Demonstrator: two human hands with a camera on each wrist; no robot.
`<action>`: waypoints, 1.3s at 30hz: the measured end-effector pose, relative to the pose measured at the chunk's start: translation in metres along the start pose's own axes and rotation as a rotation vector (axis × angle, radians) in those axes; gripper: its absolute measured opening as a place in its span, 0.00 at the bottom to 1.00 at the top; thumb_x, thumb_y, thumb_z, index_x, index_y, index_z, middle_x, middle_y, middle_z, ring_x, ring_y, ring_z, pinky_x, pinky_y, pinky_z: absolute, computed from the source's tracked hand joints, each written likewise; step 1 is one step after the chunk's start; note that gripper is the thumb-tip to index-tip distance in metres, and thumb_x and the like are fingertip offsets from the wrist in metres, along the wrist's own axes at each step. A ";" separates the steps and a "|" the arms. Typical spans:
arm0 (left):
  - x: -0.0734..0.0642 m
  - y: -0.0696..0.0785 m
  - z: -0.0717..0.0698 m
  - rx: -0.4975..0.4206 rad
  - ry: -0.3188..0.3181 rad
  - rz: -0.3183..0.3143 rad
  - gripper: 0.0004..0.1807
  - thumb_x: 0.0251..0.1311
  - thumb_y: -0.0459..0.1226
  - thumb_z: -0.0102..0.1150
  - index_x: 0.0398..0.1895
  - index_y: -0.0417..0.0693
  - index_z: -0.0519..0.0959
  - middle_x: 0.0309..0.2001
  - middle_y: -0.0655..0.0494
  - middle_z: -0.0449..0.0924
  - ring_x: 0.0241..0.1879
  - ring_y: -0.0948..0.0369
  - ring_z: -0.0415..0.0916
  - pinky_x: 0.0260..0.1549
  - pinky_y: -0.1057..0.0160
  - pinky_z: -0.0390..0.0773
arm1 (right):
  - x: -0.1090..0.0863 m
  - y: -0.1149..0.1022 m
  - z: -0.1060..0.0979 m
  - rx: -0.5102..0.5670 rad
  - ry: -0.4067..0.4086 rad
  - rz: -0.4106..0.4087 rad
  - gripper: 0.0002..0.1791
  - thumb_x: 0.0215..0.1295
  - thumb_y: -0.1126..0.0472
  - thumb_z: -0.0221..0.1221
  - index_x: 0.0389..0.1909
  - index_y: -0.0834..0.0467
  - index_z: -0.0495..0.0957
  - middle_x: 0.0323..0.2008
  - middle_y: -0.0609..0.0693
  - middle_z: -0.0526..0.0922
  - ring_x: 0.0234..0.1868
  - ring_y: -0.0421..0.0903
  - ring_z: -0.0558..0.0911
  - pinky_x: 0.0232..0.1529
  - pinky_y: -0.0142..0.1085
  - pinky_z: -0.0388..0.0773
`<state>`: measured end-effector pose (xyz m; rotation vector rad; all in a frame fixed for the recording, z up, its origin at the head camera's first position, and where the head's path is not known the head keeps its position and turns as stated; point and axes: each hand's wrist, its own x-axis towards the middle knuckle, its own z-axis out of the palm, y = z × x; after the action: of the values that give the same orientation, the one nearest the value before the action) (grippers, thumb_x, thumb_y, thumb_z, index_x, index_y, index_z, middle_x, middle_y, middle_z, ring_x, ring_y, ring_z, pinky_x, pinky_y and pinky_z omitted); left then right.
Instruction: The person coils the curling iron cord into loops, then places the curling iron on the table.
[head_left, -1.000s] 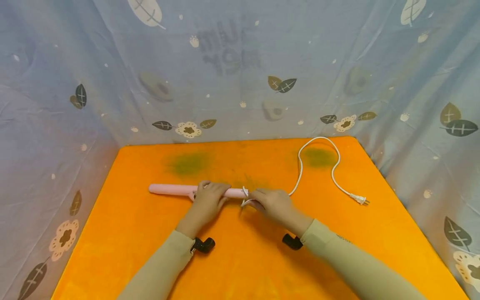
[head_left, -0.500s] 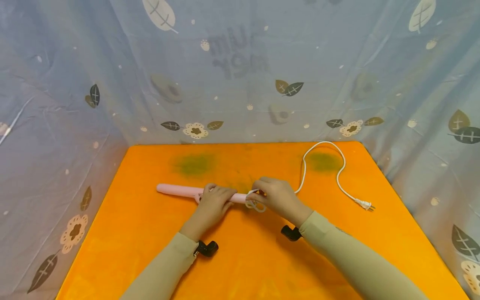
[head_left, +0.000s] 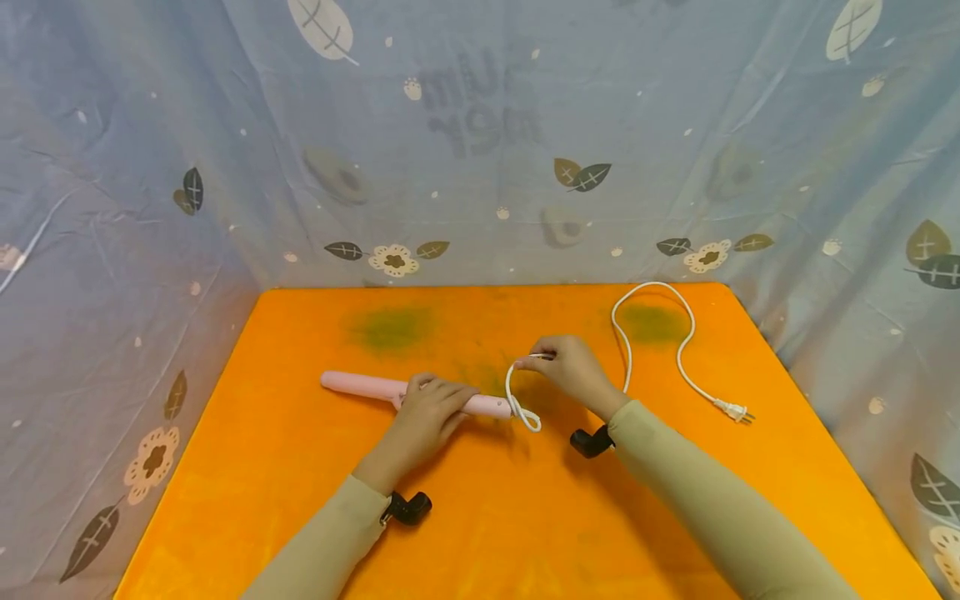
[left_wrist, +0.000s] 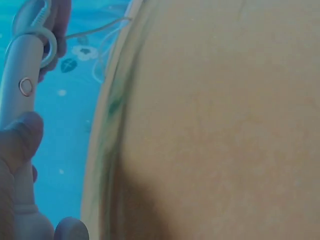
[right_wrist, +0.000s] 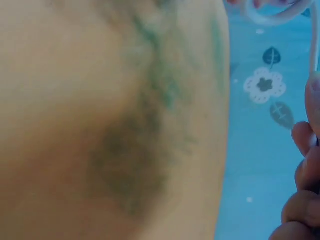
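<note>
A pink curling iron (head_left: 360, 385) lies crosswise over the orange table, barrel pointing left. My left hand (head_left: 427, 417) grips it around the middle, covering part of the handle. In the left wrist view the handle (left_wrist: 20, 65) shows a round button above my thumb. White cord (head_left: 530, 422) makes a small loop at the handle's right end. Off to the right and raised, my right hand (head_left: 576, 373) pinches this cord between thumb and fingers. The right wrist view shows its curled fingers (right_wrist: 302, 212) at the edge, beside a length of cord.
The rest of the cord (head_left: 692, 335) curves over the back right of the orange table (head_left: 480, 533), ending in a two-pin plug (head_left: 733, 411). A patterned blue-grey curtain (head_left: 465, 192) surrounds the table at the back and sides. Black wrist cameras hang below both sleeves.
My right hand has moved up and away from the handle's end, pulling a length of cord out with it. The curling iron's right end has tilted slightly nearer; my left hand keeps its grip.
</note>
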<state>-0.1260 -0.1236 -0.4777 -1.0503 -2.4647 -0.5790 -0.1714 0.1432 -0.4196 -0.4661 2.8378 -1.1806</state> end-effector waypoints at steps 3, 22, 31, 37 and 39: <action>0.001 0.001 0.001 0.012 0.003 0.004 0.21 0.58 0.38 0.68 0.55 0.50 0.80 0.50 0.56 0.81 0.48 0.55 0.77 0.56 0.49 0.60 | -0.003 0.007 0.000 0.021 -0.036 -0.012 0.19 0.58 0.39 0.63 0.29 0.52 0.85 0.19 0.47 0.78 0.21 0.42 0.68 0.24 0.35 0.66; 0.022 -0.008 -0.007 0.021 0.118 -0.205 0.22 0.59 0.39 0.67 0.57 0.48 0.79 0.50 0.51 0.81 0.49 0.51 0.77 0.55 0.47 0.59 | -0.050 -0.010 0.037 -0.459 0.053 -0.640 0.05 0.61 0.57 0.66 0.28 0.50 0.81 0.20 0.40 0.74 0.18 0.36 0.71 0.20 0.30 0.71; 0.008 -0.006 0.008 0.052 -0.028 -0.107 0.19 0.61 0.39 0.65 0.55 0.49 0.80 0.50 0.53 0.82 0.48 0.53 0.77 0.56 0.48 0.60 | -0.039 -0.058 0.022 -0.353 -0.027 -0.614 0.03 0.66 0.57 0.62 0.36 0.51 0.83 0.31 0.42 0.82 0.30 0.39 0.81 0.35 0.34 0.78; 0.000 -0.004 0.008 0.032 -0.028 -0.050 0.19 0.60 0.40 0.66 0.54 0.51 0.81 0.49 0.55 0.82 0.47 0.55 0.77 0.56 0.50 0.60 | -0.016 -0.051 0.000 -0.223 -0.049 -0.424 0.06 0.67 0.54 0.61 0.37 0.50 0.85 0.32 0.39 0.82 0.28 0.37 0.77 0.33 0.32 0.76; -0.002 -0.003 0.008 0.029 -0.017 -0.017 0.19 0.59 0.39 0.67 0.55 0.51 0.80 0.49 0.55 0.82 0.47 0.55 0.77 0.56 0.49 0.60 | -0.009 -0.043 -0.003 -0.136 -0.053 -0.310 0.07 0.66 0.51 0.61 0.37 0.49 0.85 0.33 0.39 0.82 0.29 0.39 0.77 0.33 0.35 0.76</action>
<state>-0.1284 -0.1228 -0.4857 -1.0281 -2.4915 -0.5405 -0.1525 0.1191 -0.3883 -0.9580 2.8849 -0.9949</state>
